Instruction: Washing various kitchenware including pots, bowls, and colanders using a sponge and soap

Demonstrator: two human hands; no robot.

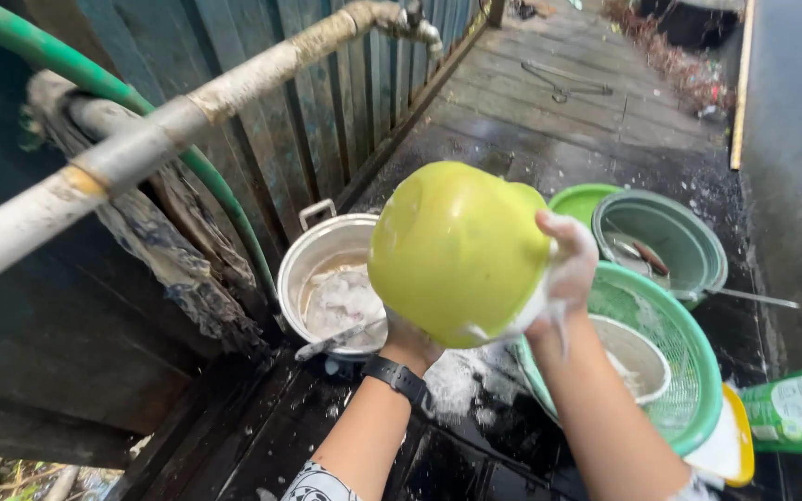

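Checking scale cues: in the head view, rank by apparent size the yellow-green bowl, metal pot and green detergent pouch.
1. yellow-green bowl, though nearest the camera
2. metal pot, partly hidden by the bowl
3. green detergent pouch, cut off by the frame

Glossy plastic bowl (457, 250) (soapy); dull metal pot (331, 269); wet rough wooden planks (549, 121).

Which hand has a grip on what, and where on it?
Both hands hold the yellow-green bowl, turned bottom-up toward the camera. The left hand supports its lower rim from beneath; the soapy right hand presses on its right side.
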